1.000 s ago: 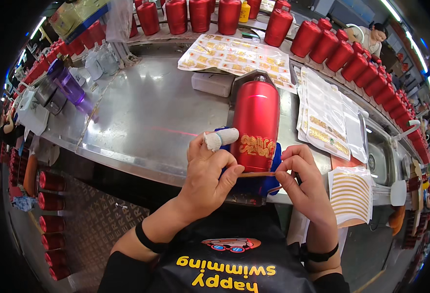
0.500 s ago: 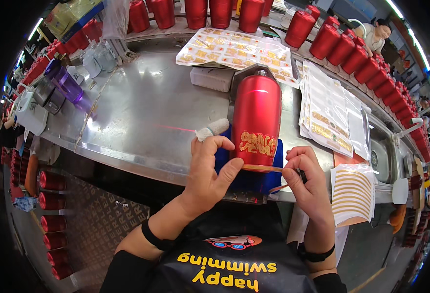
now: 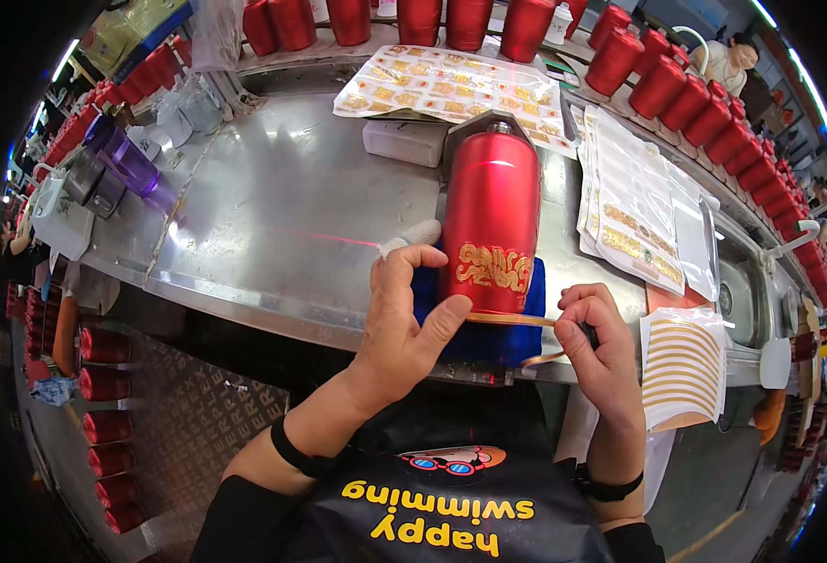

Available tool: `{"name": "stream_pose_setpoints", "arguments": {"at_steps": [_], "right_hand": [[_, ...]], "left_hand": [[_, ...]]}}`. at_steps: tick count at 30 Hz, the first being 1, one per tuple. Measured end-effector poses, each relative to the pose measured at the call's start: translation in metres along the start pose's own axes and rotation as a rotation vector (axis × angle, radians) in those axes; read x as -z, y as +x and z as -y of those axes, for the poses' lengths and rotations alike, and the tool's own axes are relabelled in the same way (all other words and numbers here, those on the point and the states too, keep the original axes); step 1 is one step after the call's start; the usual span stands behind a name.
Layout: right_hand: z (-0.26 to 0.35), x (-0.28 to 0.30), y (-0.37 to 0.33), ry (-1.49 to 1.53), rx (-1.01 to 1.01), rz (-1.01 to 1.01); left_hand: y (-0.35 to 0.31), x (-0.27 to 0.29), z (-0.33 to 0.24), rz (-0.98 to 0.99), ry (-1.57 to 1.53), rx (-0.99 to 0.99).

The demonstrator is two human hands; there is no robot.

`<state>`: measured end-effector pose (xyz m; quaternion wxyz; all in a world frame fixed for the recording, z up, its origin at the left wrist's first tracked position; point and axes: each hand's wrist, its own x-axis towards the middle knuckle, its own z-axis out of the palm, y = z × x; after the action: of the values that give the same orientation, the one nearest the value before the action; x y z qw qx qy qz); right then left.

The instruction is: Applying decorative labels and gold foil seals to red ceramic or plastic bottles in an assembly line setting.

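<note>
A shiny red bottle [image 3: 494, 202] lies on its side on a blue cloth [image 3: 524, 324], its narrow neck pointing away from me. Gold dragon-like decoration [image 3: 491, 266] covers the part near its base. My left hand [image 3: 396, 314] grips the bottle's lower left side, with the thumb at the base edge on one end of a thin gold strip [image 3: 516, 320]. White wrapping covers one of its fingers. To the right of the base, my right hand [image 3: 596, 340] pinches the strip between thumb and fingers, and a loose tail curls beneath. A dark object, partly hidden, shows in that palm.
A sheet of curved gold strips [image 3: 683, 361] lies right of my right hand. Sticker sheets [image 3: 460, 89] lie behind the bottle, more sheets [image 3: 634, 206] to its right. Beyond are rows of red bottles [image 3: 610, 61], a sink [image 3: 737, 300] and a purple cup [image 3: 132, 164].
My right hand has moved slightly right, and the strip now stretches farther out from the bottle's base. My left hand keeps its hold. The whole view has shifted a little.
</note>
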<state>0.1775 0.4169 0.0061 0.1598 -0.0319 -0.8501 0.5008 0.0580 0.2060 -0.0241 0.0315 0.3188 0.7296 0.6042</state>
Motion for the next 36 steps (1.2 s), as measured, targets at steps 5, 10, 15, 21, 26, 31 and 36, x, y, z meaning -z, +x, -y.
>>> {"name": "stream_pose_setpoints", "arguments": {"at_steps": [5,10,15,21,26,31,36], "right_hand": [[-0.001,0.0,-0.001,0.007,-0.009,-0.007],[-0.004,0.0,-0.001,0.013,0.003,-0.015],[-0.004,0.0,-0.001,0.021,-0.013,-0.012],[-0.005,0.001,-0.002,0.03,-0.023,-0.011],[-0.005,-0.001,0.0,0.028,-0.003,-0.006],[-0.007,-0.002,0.0,0.038,-0.022,-0.004],[-0.009,-0.002,0.0,0.045,-0.038,-0.007]], "left_hand": [[0.002,-0.003,-0.009,0.018,0.1,0.005],[0.002,-0.006,0.001,-0.059,0.058,-0.048],[0.002,-0.003,0.006,-0.027,-0.11,0.037],[0.003,-0.006,-0.009,-0.004,0.148,-0.044],[0.002,-0.004,-0.005,-0.007,0.101,-0.019],[0.006,0.004,-0.002,0.032,-0.231,0.089],[-0.001,0.005,0.006,0.061,-0.26,0.023]]}}
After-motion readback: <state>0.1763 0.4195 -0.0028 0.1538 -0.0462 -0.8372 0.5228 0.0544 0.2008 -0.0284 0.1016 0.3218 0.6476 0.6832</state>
